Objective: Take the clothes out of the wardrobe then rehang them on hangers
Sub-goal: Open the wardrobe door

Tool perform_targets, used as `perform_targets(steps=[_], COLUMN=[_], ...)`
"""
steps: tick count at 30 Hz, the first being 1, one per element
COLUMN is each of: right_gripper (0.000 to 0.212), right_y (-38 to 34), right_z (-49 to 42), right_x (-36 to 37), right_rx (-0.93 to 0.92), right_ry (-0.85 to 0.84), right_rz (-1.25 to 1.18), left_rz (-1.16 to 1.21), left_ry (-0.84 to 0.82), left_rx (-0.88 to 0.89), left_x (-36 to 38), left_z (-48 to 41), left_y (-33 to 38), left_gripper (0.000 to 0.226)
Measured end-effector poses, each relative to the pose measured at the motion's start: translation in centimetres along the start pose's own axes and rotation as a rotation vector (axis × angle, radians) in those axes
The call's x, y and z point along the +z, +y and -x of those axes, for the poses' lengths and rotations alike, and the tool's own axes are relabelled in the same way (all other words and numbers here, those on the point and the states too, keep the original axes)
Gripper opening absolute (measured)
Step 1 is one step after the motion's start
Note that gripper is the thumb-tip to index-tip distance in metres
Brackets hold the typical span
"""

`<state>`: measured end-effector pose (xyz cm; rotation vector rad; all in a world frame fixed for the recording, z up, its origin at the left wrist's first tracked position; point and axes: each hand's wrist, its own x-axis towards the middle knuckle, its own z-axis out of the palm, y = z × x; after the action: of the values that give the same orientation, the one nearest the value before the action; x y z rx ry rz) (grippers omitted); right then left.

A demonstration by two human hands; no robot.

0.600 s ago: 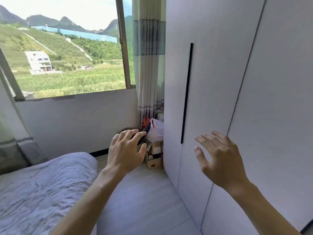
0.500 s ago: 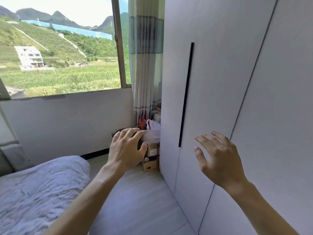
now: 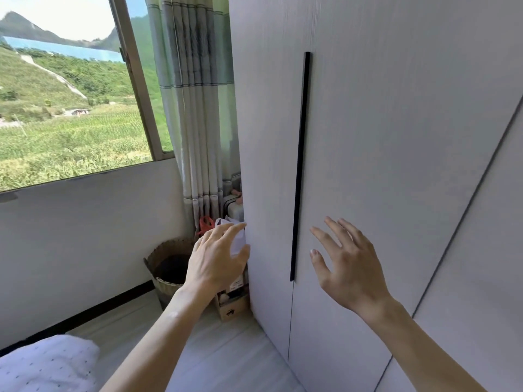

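Note:
A tall white wardrobe fills the right side, its doors closed. A long black vertical handle strip runs down the edge of one door. My right hand hovers just right of that strip's lower end, fingers spread and holding nothing. My left hand is raised at the wardrobe's left corner, fingers loosely spread, its fingertips close to the side panel. No clothes or hangers are in sight.
A woven basket and a cardboard box with a white bag sit in the corner left of the wardrobe, under a striped curtain. A window is on the left. A bed corner lies at bottom left.
The view has swung right and closer to the wardrobe. Both hands have moved toward the doors, the left one now at the wardrobe's corner.

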<state>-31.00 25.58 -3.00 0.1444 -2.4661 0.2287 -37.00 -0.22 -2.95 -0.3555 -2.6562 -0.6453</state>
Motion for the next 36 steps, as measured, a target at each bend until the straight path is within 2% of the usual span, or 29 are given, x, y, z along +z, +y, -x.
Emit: perform_targets(steps=[9, 14, 19, 23, 28, 36], right_gripper=[0.051, 0.061, 0.072, 0.071, 0.071, 0.077], right_y=[2.3, 4.6, 7.6, 9.2, 9.9, 8.4], right_z=[-11.1, -16.0, -17.5, -17.9, -18.1, -18.0], right_x=[7.8, 10.1, 12.9, 14.8, 15.4, 14.7], right_rx=[0.037, 0.107, 0.205, 0.203, 0.182, 0.213], right_ry=[0.228, 0.341, 0.330, 0.365, 0.368, 0.365], right_rz=[0.176, 0.391, 0.700, 0.860, 0.883, 0.789], left_rz=[0.319, 0.536, 0.761, 0.839, 0.814, 0.893], left_ry=[-0.091, -0.181, -0.297, -0.266, -0.234, -0.219], left_rx=[0.054, 0.062, 0.028, 0.040, 0.021, -0.013], left_x=[5.5, 9.5, 13.7, 16.3, 18.6, 16.8], left_z=[-13.3, -19.9, -24.8, -26.6, -26.3, -24.3], left_y=[-1.2, 0.1, 2.2, 3.0, 3.6, 1.3], left_gripper=[0.067, 0.069, 0.072, 0.053, 0.021, 0.020])
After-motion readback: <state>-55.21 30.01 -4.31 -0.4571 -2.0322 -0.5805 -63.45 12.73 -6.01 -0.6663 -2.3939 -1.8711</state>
